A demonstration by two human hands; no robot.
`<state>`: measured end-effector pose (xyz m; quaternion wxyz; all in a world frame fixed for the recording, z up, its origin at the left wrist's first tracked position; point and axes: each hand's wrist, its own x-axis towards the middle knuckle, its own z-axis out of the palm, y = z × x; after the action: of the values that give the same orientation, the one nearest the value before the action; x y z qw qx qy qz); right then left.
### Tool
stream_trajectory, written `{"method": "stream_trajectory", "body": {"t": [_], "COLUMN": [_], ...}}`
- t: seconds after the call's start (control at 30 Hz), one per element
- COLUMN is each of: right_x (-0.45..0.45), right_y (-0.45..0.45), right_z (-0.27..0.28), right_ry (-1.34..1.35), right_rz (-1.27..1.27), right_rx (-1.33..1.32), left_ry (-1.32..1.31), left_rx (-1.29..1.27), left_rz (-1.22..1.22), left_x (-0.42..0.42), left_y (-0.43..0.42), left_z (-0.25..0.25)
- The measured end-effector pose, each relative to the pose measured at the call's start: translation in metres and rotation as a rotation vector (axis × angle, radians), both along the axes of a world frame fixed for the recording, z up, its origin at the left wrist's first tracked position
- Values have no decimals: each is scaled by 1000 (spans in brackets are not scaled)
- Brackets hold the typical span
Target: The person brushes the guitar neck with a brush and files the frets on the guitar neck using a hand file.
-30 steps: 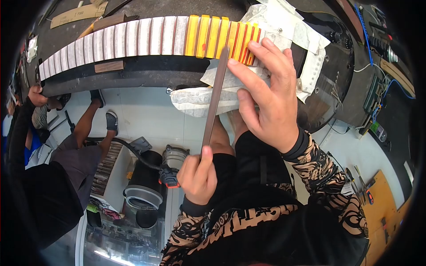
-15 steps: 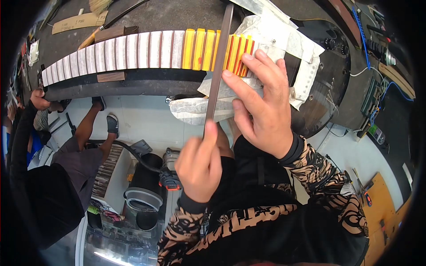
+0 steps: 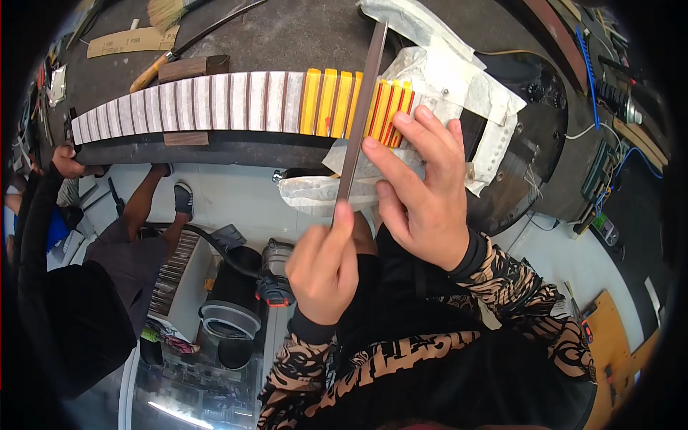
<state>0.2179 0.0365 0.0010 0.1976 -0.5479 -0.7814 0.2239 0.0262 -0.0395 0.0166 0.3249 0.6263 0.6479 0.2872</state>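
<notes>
A guitar neck lies across the dark bench, its fretboard (image 3: 215, 102) covered with white tape between the frets and yellow tape (image 3: 327, 102) near the body. My left hand (image 3: 319, 269) is wrapped round the lower end of a long, narrow metal file (image 3: 362, 115), which lies across the yellow-taped frets. My right hand (image 3: 430, 193) is spread, with fingertips on the last frets and beside the file's edge; it grips nothing. Pale masking paper (image 3: 437, 79) covers part of the dark guitar body (image 3: 548, 136).
Another person's hand (image 3: 67, 162) is by the far left end of the neck. A wood-handled tool (image 3: 152, 72), a wooden block (image 3: 193, 67), a sandpaper strip (image 3: 132, 43) and a brush (image 3: 166, 13) lie behind the neck. A black bin (image 3: 233, 308) stands below.
The file has slid away from me over the frets, then slightly back, with my left hand. My right hand stays by the last frets. The bench and guitar appear lower in view.
</notes>
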Motion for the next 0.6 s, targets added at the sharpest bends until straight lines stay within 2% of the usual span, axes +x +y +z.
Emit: {"method": "stream_trajectory", "body": {"t": [0.13, 0.2, 0.3, 0.4, 0.5, 0.6], "right_x": [1, 2, 1, 3, 5, 6], "right_y": [0, 1, 2, 3, 2, 2], "right_z": [1, 2, 1, -1, -3, -5], "right_ry": [-1, 0, -6, -7, 5, 21], "right_rz": [8, 12, 12, 33, 41, 40], "right_rx": [-12, -23, -11, 8, 27, 66], "left_ry": [8, 36, 67, 43, 53, -21], "left_rx": [-1, -17, -35, 88, 52, 77], "left_rz": [33, 41, -7, -30, -60, -51], "left_x": [-14, -12, 4, -3, -29, -47], "left_y": [-72, -73, -1, -14, -86, -119], "left_z": [-2, 4, 10, -8, -14, -18]}}
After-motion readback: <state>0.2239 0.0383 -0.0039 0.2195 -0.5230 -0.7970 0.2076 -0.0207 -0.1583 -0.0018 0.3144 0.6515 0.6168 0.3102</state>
